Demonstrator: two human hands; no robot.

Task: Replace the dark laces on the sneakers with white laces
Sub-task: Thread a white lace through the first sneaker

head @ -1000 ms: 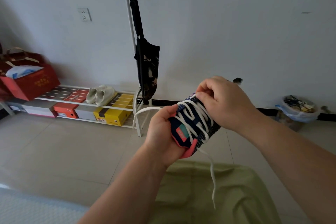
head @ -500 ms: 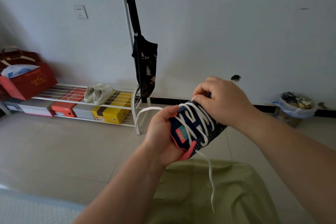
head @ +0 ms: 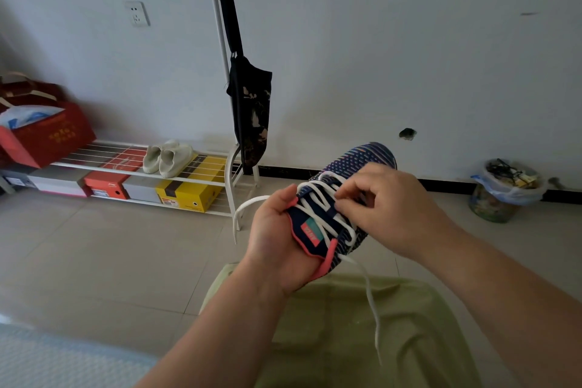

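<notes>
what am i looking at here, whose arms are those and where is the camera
There is no machine: the camera sits on a person's head, looking forward and down, so the arms are that person's own. The left hand holds a dark blue sneaker by its heel end. The right hand pinches the white lace threaded across the sneaker; two loose ends hang free. Behind, a shoe rack with pale shoes and boxes stands by the wall.

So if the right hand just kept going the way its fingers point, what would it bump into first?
Probably the white lace across the sneaker: the right hand has its fingertips at those crossings already. Beyond lies the left hand, though depth is hard to judge.
</notes>
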